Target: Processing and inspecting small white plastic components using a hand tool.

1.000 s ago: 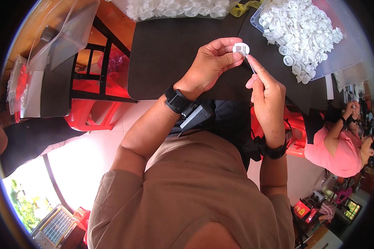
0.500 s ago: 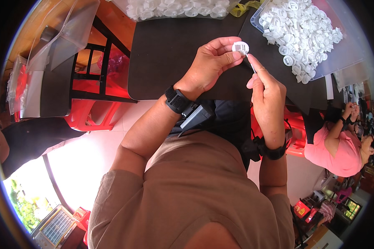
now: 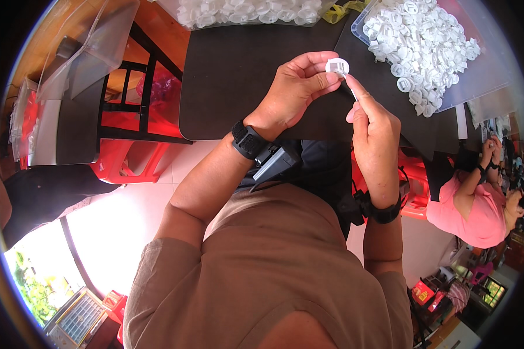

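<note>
Left grip (image 3: pixel 294 90) pinches a small white round cap (image 3: pixel 337 66) above the dark worktop (image 3: pixel 233 75). Right grip (image 3: pixel 374 131) pinches a thin white stick (image 3: pixel 351 91) touching the cap; a tray of white caps (image 3: pixel 425 41) lies at two o'clock.

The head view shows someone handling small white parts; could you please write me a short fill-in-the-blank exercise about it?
1. The left hand pinches a small round plastic part whose colour is ____.
2. The right hand holds a thin white stick whose tip meets the ____ of the two hands' part.
3. The clear tray at upper right holds a heap of white ____.
4. Each wrist wears a strap coloured ____.

Missing words: white; left; parts; black
</note>
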